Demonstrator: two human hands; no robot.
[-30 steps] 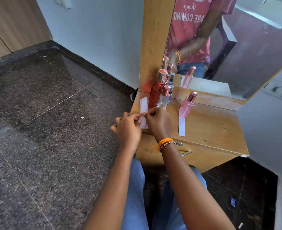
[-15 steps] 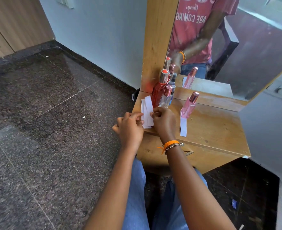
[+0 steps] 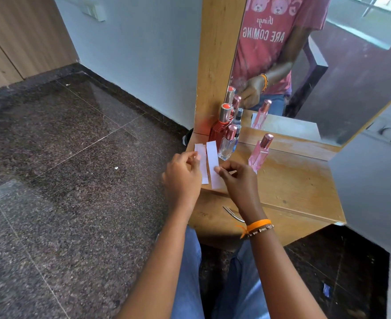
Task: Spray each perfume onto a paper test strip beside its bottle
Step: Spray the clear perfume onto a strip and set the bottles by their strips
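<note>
My right hand (image 3: 238,180) pinches one white paper test strip (image 3: 212,162) and holds it upright above the wooden dressing table (image 3: 293,185). My left hand (image 3: 183,173) pinches the other white strips (image 3: 201,157), which stand just to the left of it. Behind the strips, at the table's back left corner, stand a tall red perfume bottle (image 3: 219,127), a clear bottle with a rose-gold cap (image 3: 227,145) and a small dark bottle (image 3: 237,134). A pink bottle (image 3: 260,153) stands apart to the right; my right hand hides the strip that lay beside it.
A large mirror (image 3: 327,65) rises at the back of the table and reflects the bottles and a person in a red shirt. A metal drawer handle (image 3: 232,214) sits on the table's front. Dark granite floor (image 3: 75,180) spreads to the left; a grey wall (image 3: 373,180) closes the right.
My hands have lifted the strips off the table edge and separated one strip; the right hand has drawn it to the right, away from the rest.
</note>
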